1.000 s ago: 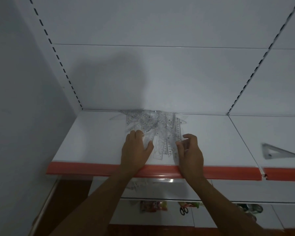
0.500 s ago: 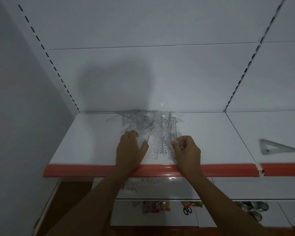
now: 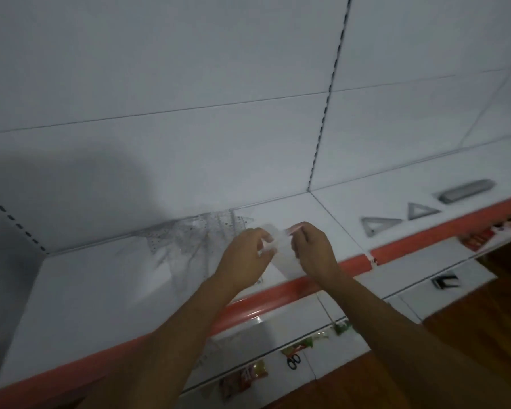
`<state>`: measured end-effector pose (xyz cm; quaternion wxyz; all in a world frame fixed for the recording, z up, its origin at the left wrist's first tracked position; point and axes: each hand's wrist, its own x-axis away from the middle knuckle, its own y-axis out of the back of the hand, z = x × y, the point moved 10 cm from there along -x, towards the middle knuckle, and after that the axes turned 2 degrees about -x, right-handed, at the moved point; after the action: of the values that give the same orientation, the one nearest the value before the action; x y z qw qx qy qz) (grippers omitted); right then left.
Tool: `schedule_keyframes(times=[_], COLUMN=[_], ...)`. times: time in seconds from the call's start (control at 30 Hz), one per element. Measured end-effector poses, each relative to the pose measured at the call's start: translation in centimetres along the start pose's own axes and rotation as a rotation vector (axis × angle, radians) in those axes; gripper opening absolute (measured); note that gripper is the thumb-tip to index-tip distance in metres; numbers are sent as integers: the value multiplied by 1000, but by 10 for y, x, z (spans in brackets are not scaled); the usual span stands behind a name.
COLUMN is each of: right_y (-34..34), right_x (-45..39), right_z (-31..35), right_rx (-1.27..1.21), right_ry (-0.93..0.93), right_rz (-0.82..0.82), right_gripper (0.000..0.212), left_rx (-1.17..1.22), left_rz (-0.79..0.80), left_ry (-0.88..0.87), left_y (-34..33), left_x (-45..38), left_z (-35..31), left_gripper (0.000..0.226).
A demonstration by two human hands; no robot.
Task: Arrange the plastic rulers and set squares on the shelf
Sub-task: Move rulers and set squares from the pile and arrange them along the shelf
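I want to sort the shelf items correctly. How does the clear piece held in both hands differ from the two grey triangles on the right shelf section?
The clear piece is see-through and pale; the grey triangles look dark and outlined. The clear piece is lifted, pinched by the left hand and right hand; the grey triangles lie flat, untouched. Blur hides the clear piece's exact shape. Both are over the same shelf level.

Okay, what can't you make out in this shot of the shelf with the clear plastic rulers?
- Head view: the clear plastic piece pinched between left hand and right hand is motion-blurred; ruler or set square, unclear.
- The heap of clear plastic rulers: count lost to overlap and blur.
- Packets on the lower shelf: labels too small.
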<state>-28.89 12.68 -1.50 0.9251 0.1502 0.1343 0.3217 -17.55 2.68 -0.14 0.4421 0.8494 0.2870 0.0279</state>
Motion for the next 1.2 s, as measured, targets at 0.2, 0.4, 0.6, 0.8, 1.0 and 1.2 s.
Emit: schedule_keyframes(times=[0.2, 0.4, 0.6, 0.8, 1.0, 1.2], right_y=[118, 245, 363, 467, 527, 584], right_x=[36, 102, 154, 178, 183, 166], right_z=[-40, -76, -103, -122, -147, -166], right_rx=[103, 246, 311, 431, 564, 576], right_ry=[-199, -383, -375, -343, -336, -322], right_rz=[-115, -331, -377, -378, -390, -504], right_gripper=[28, 10, 33, 52, 58, 51], left_rx=[15, 3, 78, 85, 134, 146], left_rz=[112, 190, 227, 297, 361, 408], left_ry=[-341, -494, -465, -469, -424, -399], left_y=[-66, -142, -210, -289, -342, -383], left_x=[-8, 2, -1, -6, -8, -39], left_z=[-103, -220, -321, -407, -455, -488], left_gripper=[12, 12, 12, 14, 12, 18])
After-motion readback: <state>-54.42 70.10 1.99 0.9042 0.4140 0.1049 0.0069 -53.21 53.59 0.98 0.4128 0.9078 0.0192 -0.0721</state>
